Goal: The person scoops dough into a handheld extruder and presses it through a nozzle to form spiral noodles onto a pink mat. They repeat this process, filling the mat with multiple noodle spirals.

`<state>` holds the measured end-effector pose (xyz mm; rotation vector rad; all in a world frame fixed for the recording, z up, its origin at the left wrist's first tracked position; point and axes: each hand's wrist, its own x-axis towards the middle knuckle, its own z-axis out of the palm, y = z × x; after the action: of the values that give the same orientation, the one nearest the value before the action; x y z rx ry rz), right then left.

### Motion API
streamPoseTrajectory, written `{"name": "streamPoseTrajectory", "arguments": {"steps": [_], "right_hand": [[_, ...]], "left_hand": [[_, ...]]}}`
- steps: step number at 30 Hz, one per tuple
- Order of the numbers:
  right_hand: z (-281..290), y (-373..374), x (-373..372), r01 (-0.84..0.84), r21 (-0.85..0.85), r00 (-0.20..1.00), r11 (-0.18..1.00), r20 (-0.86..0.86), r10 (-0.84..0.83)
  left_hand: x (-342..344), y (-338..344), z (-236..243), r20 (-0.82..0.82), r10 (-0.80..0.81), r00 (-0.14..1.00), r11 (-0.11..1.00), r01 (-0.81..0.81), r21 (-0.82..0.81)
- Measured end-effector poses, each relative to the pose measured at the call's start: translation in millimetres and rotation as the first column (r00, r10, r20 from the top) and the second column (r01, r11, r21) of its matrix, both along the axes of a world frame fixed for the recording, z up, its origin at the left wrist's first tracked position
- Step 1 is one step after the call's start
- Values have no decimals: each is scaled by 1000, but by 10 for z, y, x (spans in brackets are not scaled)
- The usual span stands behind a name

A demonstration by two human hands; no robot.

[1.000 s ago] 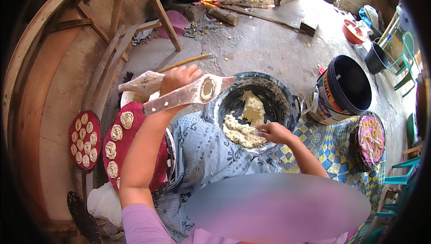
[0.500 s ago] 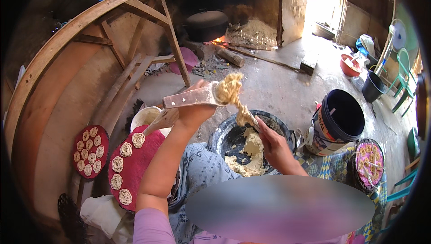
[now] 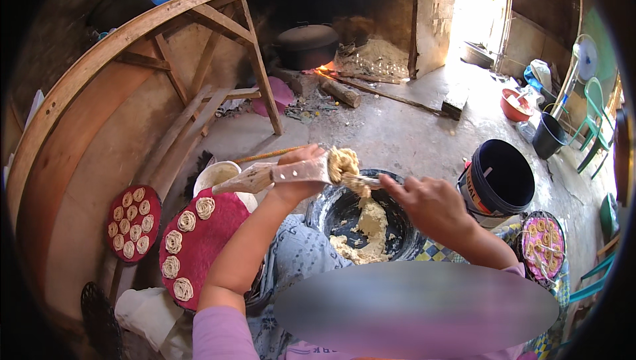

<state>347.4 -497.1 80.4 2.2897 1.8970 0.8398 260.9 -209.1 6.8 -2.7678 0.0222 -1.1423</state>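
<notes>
My left hand (image 3: 291, 192) is closed around a wooden hand press (image 3: 301, 172), held tilted above the floor. Pale, sticky dough (image 3: 344, 163) is heaped at the press's right end. My right hand (image 3: 430, 206) grips a thin spoon-like tool (image 3: 373, 182), its tip buried in that dough; its exact shape is hidden. Below both hands stands a black basin (image 3: 319, 209) with more dough (image 3: 372, 222) inside. Beside my left forearm lies a round red-covered tray (image 3: 215, 247), with several coiled dough nests (image 3: 173, 242) along its left side.
Farther left is a smaller red tray (image 3: 144, 209) of nests. A white bucket (image 3: 216, 176) stands behind the large tray. To the right are a dark bucket (image 3: 501, 174) and a pink tray (image 3: 544, 244). A lidded pot (image 3: 307, 45) sits over a wood fire (image 3: 324, 70) ahead.
My right hand has shifted right and turned, so the tool now lies nearly level against the dough at the press. The press has come slightly lower.
</notes>
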Motion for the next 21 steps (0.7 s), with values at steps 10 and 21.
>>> {"name": "streamPoseTrajectory", "arguments": {"steps": [10, 21], "right_hand": [[366, -165, 72, 130, 5, 991, 991, -17, -130], [54, 112, -15, -20, -64, 997, 998, -73, 16]], "left_hand": [[-41, -49, 158, 25, 58, 998, 997, -57, -54], [-70, -346, 164, -60, -69, 996, 994, 63, -86]]}}
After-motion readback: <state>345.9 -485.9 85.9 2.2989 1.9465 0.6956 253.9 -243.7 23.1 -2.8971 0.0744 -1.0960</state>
